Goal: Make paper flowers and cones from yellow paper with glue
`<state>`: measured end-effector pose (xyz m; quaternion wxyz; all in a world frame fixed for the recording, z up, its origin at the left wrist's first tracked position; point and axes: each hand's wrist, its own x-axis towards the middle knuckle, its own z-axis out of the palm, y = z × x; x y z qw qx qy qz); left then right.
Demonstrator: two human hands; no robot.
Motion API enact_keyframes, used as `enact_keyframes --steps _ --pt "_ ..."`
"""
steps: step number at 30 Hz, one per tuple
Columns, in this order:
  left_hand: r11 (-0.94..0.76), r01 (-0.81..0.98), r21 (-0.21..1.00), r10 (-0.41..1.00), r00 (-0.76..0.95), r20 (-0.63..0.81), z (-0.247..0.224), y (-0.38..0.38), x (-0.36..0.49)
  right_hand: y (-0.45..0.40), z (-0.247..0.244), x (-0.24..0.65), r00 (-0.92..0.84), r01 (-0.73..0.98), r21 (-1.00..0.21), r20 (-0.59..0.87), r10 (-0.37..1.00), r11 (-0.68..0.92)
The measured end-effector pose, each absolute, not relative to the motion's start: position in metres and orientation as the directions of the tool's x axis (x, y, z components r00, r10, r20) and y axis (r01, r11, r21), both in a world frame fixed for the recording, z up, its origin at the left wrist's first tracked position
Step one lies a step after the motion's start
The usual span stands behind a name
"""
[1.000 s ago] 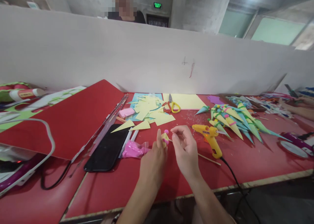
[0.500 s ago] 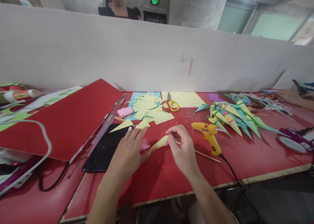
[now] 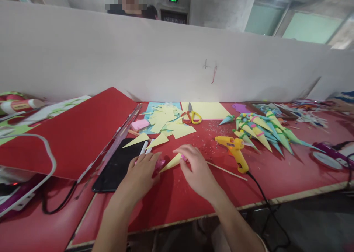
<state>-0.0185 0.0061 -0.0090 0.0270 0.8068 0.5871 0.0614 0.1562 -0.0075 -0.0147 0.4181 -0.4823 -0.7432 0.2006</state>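
- Yellow cone [image 3: 170,163]: wide, pink-trimmed end held at the curled fingers of the right hand [image 3: 197,169]; exact finger closure hidden.
- Handling, judged: very light, thin paper; fairly stiff lengthwise, easily crushed, tip fragile. Best gripped lightly near the wide end.
- Long axis slanted across the gap between hands; tip pointed nearer the wearer, toward the left hand [image 3: 139,176].
- Left hand: palm down, fingers bent over pink packet [image 3: 160,165]; whether it is gripped cannot be told.
- Beyond left hand: black phone [image 3: 117,167], partly covered.
- Right of right hand: thin stick [image 3: 228,171], then yellow glue gun [image 3: 234,149]; finished-looking cones [image 3: 260,132] heaped farther out.
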Motion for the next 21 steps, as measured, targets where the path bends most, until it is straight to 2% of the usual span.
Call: enact_keyframes --steps 3,6,10,14,17,21 --pt "-0.33 0.943 0.03 0.935 0.323 0.145 -0.011 0.006 -0.018 -0.011 -0.022 0.155 -0.371 0.632 -0.551 0.403 0.836 0.546" --pt "-0.317 0.947 -0.057 0.929 0.322 0.183 -0.011 0.004 -0.021 -0.012 -0.027 0.153 -0.426 0.683 -0.46 0.379 0.821 0.567" --pt "-0.287 0.956 -0.062 0.951 0.292 0.097 -0.007 0.002 -0.025 -0.009 -0.026 0.152 -0.464 0.699 -0.421 0.348 0.815 0.578" --pt "-0.317 0.948 0.016 0.946 0.315 0.081 -0.001 0.005 -0.022 -0.007 -0.019 0.15 -0.4 0.694 -0.472 0.375 0.836 0.544" --pt "-0.398 0.911 0.11 0.911 0.377 0.168 0.003 0.008 -0.017 -0.007 -0.014 0.149 -0.278 0.667 -0.562 0.42 0.864 0.489" --pt "-0.541 0.814 0.211 0.831 0.478 0.285 0.006 0.006 -0.01 -0.009 -0.009 0.148 -0.2 0.574 -0.667 0.449 0.871 0.475"
